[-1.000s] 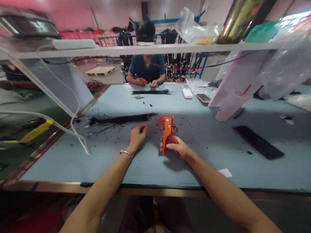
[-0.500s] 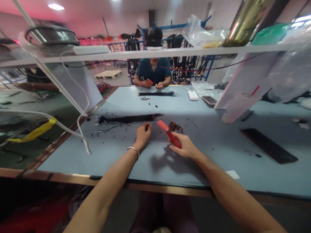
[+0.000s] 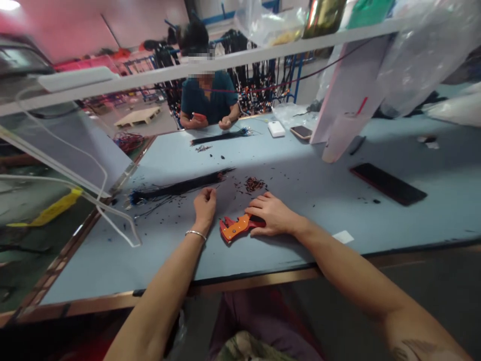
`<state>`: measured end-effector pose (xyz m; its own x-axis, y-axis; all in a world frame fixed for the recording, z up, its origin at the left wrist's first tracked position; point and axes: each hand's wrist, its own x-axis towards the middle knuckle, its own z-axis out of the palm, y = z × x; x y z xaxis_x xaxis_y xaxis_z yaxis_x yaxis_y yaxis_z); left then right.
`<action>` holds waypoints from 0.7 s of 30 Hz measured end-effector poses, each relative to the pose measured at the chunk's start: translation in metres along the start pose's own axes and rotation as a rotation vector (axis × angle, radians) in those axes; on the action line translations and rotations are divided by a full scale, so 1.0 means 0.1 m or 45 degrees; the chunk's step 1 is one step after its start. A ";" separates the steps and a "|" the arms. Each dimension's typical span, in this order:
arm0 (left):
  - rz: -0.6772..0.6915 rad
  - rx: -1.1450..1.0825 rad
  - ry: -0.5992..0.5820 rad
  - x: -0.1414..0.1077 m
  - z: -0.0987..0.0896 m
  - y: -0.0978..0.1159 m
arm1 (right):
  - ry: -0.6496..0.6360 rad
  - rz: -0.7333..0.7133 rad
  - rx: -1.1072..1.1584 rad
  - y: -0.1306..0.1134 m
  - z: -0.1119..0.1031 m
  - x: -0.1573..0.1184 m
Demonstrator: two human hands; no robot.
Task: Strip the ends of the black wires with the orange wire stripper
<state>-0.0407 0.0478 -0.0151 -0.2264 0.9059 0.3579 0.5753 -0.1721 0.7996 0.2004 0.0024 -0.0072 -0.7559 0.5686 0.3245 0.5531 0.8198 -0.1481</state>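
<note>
In front of the scraps (image 3: 254, 185), the right hand (image 3: 276, 215) grips the pliers (image 3: 236, 229); left of them, by the wires (image 3: 176, 188), the left hand (image 3: 205, 205) curls narrow, contents unclear; work looks partly done, the remainder uncertain.

The tabletop (image 3: 112, 263) was lit moderately, with a broad soft shadow cast across its middle. A bright ceiling light (image 3: 8, 5) was caught at the upper left, and the wall (image 3: 67, 32) was tinted pink. Glare was thrown off the golden cylinder (image 3: 323, 19). The outer edges were stretched and blurred.
</note>
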 end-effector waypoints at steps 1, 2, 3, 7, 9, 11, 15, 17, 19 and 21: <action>0.000 -0.007 0.002 0.01 0.00 -0.01 | -0.010 0.002 -0.006 -0.01 -0.01 0.01; -0.001 -0.014 0.005 0.01 0.00 -0.01 | -0.020 0.004 -0.011 -0.02 -0.02 0.01; -0.005 -0.020 0.009 0.02 0.00 -0.01 | -0.030 0.007 -0.016 -0.03 -0.03 0.02; -0.033 -0.034 0.005 0.02 -0.01 0.01 | -0.039 -0.002 -0.020 -0.07 -0.09 0.04; -0.044 -0.036 0.000 0.02 -0.02 0.04 | 0.024 0.000 -0.021 -0.06 -0.11 0.06; -0.052 -0.035 -0.005 0.02 -0.04 0.07 | 0.144 0.049 -0.043 -0.03 -0.11 0.09; -0.056 -0.040 -0.012 0.03 -0.07 0.12 | 0.453 0.259 -0.060 0.07 -0.07 0.12; -0.061 -0.050 -0.011 0.03 -0.08 0.12 | 0.597 0.331 -0.005 0.09 -0.06 0.13; -0.066 -0.063 -0.002 0.04 -0.08 0.10 | 0.738 0.350 0.119 0.07 -0.09 0.13; -0.070 -0.075 0.010 0.03 -0.09 0.09 | 0.915 0.365 0.335 0.00 -0.20 0.12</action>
<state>-0.0435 0.0456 -0.0020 -0.2630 0.9115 0.3162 0.5144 -0.1448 0.8452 0.1986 0.0078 0.0151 -0.1387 0.6499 0.7473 0.5232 0.6888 -0.5019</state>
